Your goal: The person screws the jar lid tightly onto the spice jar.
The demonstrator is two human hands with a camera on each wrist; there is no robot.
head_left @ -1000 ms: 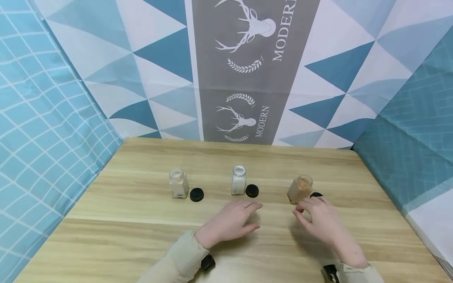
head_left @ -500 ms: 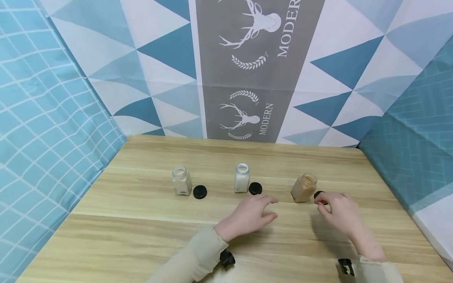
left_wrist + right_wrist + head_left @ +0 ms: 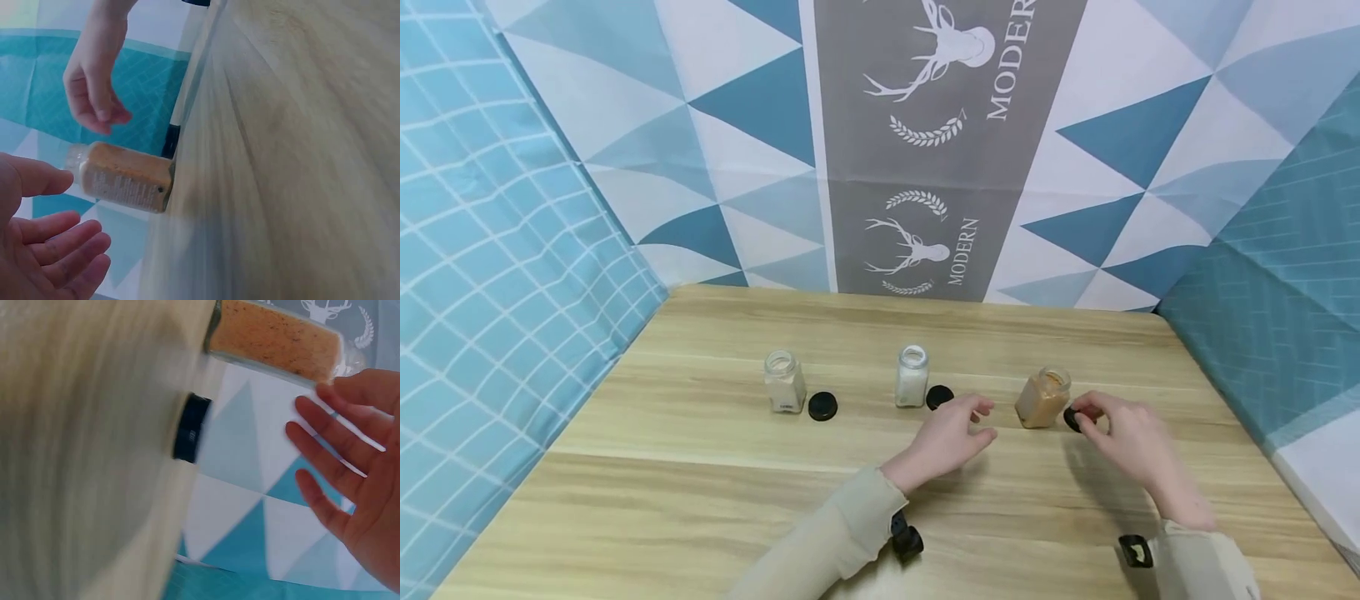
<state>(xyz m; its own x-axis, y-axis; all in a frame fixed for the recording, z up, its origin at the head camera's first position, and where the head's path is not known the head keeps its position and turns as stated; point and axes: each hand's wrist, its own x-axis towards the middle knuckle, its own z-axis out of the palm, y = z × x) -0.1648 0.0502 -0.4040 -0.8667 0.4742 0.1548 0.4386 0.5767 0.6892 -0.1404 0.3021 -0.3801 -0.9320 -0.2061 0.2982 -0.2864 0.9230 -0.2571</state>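
My right hand [image 3: 1129,440] hovers over the black lid [image 3: 1072,419] beside the jar of orange-brown powder [image 3: 1042,402]. In the right wrist view that lid [image 3: 192,428] lies on the table, apart from the loosely bent fingers [image 3: 331,459]. The hand holds nothing. My left hand [image 3: 942,442] hangs in the air left of the same jar, thumb and fingers spread and nothing held. In the left wrist view, the uncapped jar [image 3: 128,178] stands on the table just beyond the left fingertips.
Two more uncapped glass jars stand on the wooden table [image 3: 685,492]: one of white powder [image 3: 912,385] in the middle, one of pale powder [image 3: 786,390] at the left. Black lids lie beside them, one [image 3: 940,397] near my left hand, another [image 3: 822,406] farther left.
My right hand has moved right, from in front of the orange-brown jar to over its lid. My left hand has moved right, toward that jar. The jars and lids stay in place.
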